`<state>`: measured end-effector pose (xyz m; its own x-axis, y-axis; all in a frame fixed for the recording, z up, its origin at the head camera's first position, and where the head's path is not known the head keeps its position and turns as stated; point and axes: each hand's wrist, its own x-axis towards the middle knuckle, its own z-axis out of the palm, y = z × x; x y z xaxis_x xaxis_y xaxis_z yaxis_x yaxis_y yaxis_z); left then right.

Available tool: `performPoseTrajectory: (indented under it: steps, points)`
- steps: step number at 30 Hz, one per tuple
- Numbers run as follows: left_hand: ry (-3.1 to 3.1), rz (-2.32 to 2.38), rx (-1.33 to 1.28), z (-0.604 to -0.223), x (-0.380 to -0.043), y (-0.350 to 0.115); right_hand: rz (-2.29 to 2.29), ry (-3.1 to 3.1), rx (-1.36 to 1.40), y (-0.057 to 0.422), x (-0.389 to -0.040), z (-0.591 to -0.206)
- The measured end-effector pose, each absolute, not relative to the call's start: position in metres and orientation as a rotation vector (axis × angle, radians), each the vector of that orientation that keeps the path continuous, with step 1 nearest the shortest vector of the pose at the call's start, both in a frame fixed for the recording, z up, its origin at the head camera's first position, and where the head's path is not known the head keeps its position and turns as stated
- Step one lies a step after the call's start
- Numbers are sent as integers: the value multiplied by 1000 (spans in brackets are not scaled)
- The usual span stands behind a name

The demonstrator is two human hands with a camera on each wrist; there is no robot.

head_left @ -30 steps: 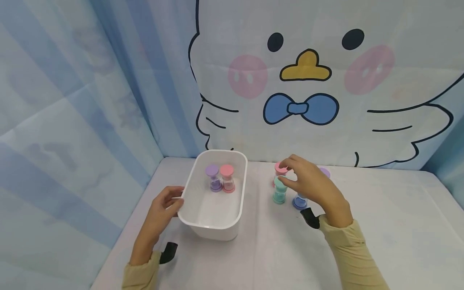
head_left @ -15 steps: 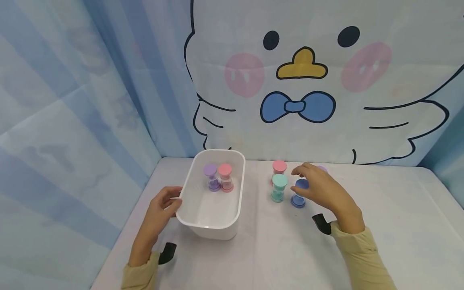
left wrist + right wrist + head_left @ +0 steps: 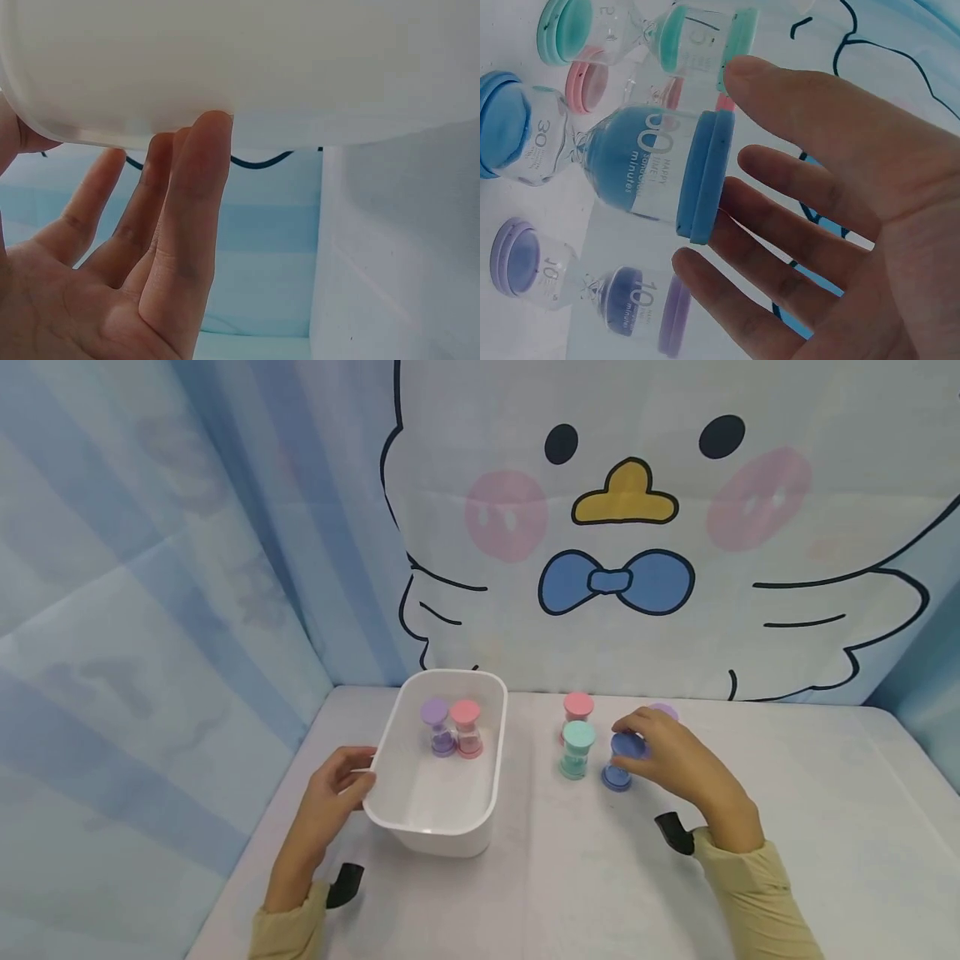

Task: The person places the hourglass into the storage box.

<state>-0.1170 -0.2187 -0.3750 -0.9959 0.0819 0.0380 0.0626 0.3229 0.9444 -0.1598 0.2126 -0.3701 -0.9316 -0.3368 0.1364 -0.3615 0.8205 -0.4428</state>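
Note:
My left hand holds the left side of a white plastic bin, thumb at its rim and fingers against the outer wall. Inside the bin stand a purple sand timer and a pink one. On the table, my right hand is at the top of a blue sand timer marked 30 minutes, its thumb and fingers spread either side of the cap. A green timer stands left of it, a pink timer behind the green one. Another purple timer is partly hidden behind my right hand in the head view.
The white table meets a curtain printed with a cartoon bird at its back edge. A blue and white curtain hangs along the left side. Dark camera mounts stick out at both wrists.
My right hand has moved from over the green timer rightward to the blue timer, its fingers coming closer around the blue cap. The left hand stays at the bin; the view shifted slightly.

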Motion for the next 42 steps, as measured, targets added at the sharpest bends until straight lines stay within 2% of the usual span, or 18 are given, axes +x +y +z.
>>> performPoseTrajectory:
  steps: [24,42]
  points:
    - [2537,1808,156,-372,-114,-216,749,-2946,550,219,-162,-385]
    - [2545,1786,115,-369,-113,-217,661,-2868,585,215,-157,-364]
